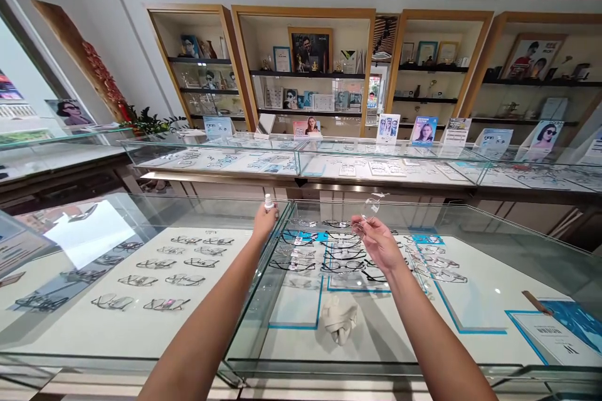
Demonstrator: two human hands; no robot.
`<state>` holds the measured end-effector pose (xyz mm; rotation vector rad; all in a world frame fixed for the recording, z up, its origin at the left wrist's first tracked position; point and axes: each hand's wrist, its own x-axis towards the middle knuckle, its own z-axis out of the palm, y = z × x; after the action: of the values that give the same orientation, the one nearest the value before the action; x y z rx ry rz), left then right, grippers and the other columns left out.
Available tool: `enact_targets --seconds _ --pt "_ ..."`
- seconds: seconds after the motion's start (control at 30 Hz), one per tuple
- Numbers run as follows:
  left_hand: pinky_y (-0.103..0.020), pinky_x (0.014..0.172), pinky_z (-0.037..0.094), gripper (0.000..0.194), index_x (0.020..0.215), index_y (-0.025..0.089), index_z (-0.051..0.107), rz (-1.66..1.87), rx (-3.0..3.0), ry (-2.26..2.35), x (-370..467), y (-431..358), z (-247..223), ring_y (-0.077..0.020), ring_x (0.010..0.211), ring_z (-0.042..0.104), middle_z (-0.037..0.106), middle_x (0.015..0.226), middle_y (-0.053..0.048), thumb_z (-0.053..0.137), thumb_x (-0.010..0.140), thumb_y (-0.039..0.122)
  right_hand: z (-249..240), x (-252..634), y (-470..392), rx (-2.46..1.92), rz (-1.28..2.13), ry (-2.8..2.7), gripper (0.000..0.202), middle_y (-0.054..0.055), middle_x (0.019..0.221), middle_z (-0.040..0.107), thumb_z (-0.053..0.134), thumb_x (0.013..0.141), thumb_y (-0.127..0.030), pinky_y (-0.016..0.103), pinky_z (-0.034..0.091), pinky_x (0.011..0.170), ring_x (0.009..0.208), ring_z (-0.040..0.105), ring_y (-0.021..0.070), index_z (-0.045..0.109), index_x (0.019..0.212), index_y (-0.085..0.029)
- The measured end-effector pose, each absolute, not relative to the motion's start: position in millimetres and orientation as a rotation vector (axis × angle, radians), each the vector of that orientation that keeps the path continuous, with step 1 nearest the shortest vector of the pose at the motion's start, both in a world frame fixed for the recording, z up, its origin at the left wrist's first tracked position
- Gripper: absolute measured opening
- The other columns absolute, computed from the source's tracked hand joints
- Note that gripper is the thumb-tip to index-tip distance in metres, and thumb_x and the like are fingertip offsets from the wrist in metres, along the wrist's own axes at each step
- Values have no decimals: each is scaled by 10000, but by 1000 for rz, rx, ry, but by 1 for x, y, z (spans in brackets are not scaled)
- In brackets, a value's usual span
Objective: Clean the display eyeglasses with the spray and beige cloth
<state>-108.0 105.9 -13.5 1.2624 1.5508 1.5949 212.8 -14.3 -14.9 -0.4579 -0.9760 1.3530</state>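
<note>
My left hand [266,220] grasped a small white bottle [268,202], its fingers wrapped round the body and the top upright. The fingers of my right hand [379,243] pinched a pair of clear eyeglasses [372,205], raised above the glass display case [296,341]. A crumpled beige cloth [339,321] lay between my forearms, nearer me than the rows of frames [343,255].

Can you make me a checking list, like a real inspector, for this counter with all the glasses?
Surface: glass-topped case, see-through, some reflections
Things: small white bottle; clear-lensed glasses, held up above the case
Clutter: crumpled pale cloth; spectacles in rows inside the case
Left hand: grip closed around the bottle
Right hand: grip closed on the glasses
Cables: nothing seen
Surroundings: wall shelves, leafy plant
</note>
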Motion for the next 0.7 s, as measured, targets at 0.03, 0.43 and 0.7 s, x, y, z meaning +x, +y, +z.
enact_targets --seconds 0.03,0.43,0.7 --pt "-343 726 552 287 884 212 541 1574 1262 1451 -99 101 -12 -189 772 587 586 780 -15 680 698 380 -14 212 -15 -471 1333 -991 211 51 1126 807 906 776 -384 386 504 1065 1069 706 202 789 895 -255" --pt "-281 514 377 707 631 200 499 1019 1002 353 -12 4 -3 -159 592 408 384 615 -3 403 867 860 -19 200 -20 -680 1225 -1131 229 37 962 821 890 778 -434 404 488 1033 1017 723 237 754 828 -258" --pt "-340 506 378 780 598 240 427 1030 1145 532 -21 4 -6 -180 579 385 339 591 -6 179 818 946 -26 182 -26 -774 1234 -1184 257 42 941 807 870 788 -486 371 505 951 984 707 237 766 839 -256"
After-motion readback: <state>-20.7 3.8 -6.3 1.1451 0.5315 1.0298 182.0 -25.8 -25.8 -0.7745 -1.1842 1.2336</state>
